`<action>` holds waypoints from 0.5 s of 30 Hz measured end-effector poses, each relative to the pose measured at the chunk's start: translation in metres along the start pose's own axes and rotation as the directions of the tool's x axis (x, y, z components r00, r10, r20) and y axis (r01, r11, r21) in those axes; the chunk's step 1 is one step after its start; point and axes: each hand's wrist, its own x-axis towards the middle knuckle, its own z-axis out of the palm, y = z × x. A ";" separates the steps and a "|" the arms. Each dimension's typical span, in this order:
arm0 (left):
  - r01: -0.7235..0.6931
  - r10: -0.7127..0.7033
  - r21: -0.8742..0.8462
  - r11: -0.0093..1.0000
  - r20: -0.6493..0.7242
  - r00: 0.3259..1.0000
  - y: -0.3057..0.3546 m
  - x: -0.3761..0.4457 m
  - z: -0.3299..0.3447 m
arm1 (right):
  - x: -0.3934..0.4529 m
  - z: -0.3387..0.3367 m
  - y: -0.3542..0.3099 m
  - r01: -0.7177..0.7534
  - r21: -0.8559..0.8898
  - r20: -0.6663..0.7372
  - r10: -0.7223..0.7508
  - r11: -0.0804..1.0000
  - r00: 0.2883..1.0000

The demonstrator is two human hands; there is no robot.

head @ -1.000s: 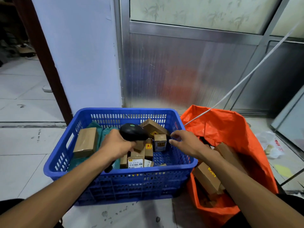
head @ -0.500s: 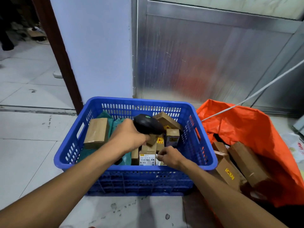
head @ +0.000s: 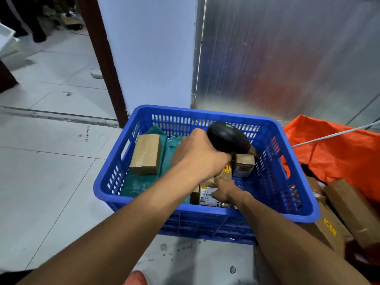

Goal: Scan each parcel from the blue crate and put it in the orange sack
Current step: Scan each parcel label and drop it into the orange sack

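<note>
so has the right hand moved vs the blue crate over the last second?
Yes. The right hand was level with the blue crate right wall's rim a second ago; now it is down inside, near the front wall, on the labelled parcel.

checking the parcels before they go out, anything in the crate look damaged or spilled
Nothing stands out. Small boxes lie jumbled in the blue crate, some tilted, beside a green bag, but none looks crushed or torn as far as visible.
</note>
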 end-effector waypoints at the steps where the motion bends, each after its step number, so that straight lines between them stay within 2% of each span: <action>1: 0.002 -0.002 0.001 1.000 -0.001 1.000 0.000 0.001 0.000 | 0.003 0.003 -0.001 -0.009 0.004 0.006 0.009 1.000 1.000; 10: 0.003 -0.003 -0.010 1.000 -0.004 1.000 0.001 0.009 -0.002 | 0.023 0.017 -0.001 -0.030 -0.031 0.061 0.032 0.999 0.998; 15: 0.012 -0.012 0.013 1.000 0.001 1.000 0.004 0.010 0.002 | 0.024 0.017 0.001 -0.035 -0.039 0.021 0.036 0.999 0.999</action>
